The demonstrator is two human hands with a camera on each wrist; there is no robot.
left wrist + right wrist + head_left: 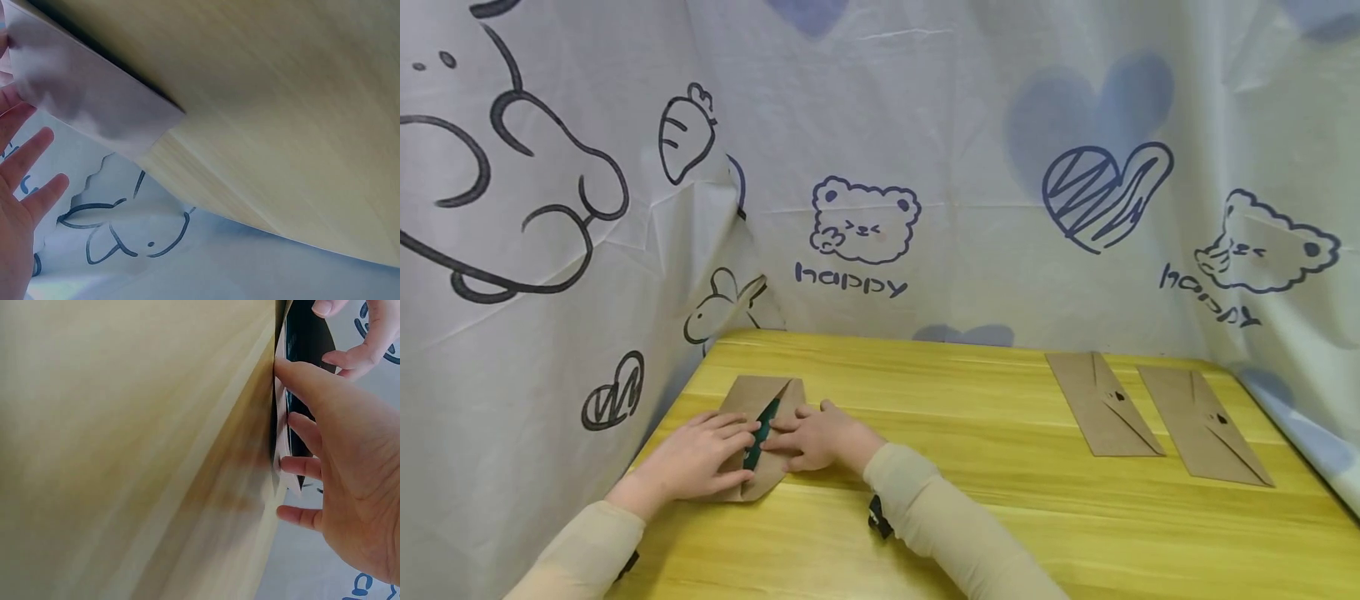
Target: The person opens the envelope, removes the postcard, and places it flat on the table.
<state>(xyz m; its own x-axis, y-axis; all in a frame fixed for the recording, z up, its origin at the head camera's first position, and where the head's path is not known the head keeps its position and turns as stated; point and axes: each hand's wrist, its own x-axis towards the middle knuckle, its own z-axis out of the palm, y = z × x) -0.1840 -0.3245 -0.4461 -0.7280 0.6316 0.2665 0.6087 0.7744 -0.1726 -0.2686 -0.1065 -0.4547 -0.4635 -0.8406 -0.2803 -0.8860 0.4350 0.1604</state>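
Observation:
A brown kraft paper envelope [756, 392] lies at the left end of the table, its two flaps parted along a slanting gap. Inside that gap shows a dark green insert [766, 421] with small light marks. From the left, my left hand [703, 450] rests its extended fingers on one flap, the fingertips at the gap's edge. My right hand [823, 435] touches the opposite flap with spread fingers. In the right wrist view the right hand [350, 450] has its fingertips along the paper edge. The left wrist view catches one envelope corner [94, 87] and the left hand's fingers.
Two more kraft envelopes [1082, 400] [1195, 417] lie flat side by side at the table's right, each with a small dark mark. The yellow wood-grain table [955, 467] ends against a white printed curtain [955, 150] at the back and left.

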